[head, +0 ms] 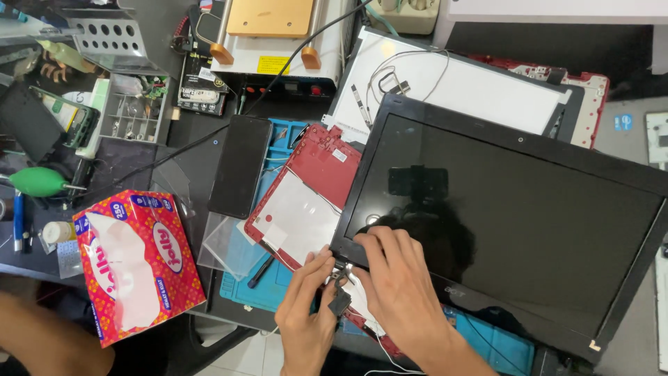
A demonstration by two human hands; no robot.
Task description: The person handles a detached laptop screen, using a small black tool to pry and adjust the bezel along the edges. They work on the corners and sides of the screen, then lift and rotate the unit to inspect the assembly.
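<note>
Both hands are working at the near left corner of the laptop screen panel [508, 216], the big black slab that is lying tilted across the bench. With its fingers curled together, the left hand [306, 313] is pinching a small dark hinge part [339, 299] just below that corner, probably steadying it. Spread flat, the right hand [400, 285] is pressing its fingertips [369, 240] on the panel's bottom bezel; it is not clamped on anything, and seems to be holding the panel still while the hinge is handled.

Left of the panel, and partly under its corner, a red laptop lid shell [306, 202] is lying inside-up, showing a pale sheet. Left of that shell a dark phone [241, 166] is resting face up on clear plastic. A blue work mat [264, 285] is peeking out beneath shell and panel, likely there to protect the parts. Behind the panel, a white display backing [480, 87] with loose thin cables is propped over another red casing [591, 97].

Far left of the panel, a pink tissue box [136, 261] is sitting at the bench edge, with a green air blower [38, 181] and a small parts tray [132, 115] behind it. A machine with an orange plate [270, 17] is standing at the back. The bench is dark and crowded, like a repair workshop's; pale floor tiles are showing below.
</note>
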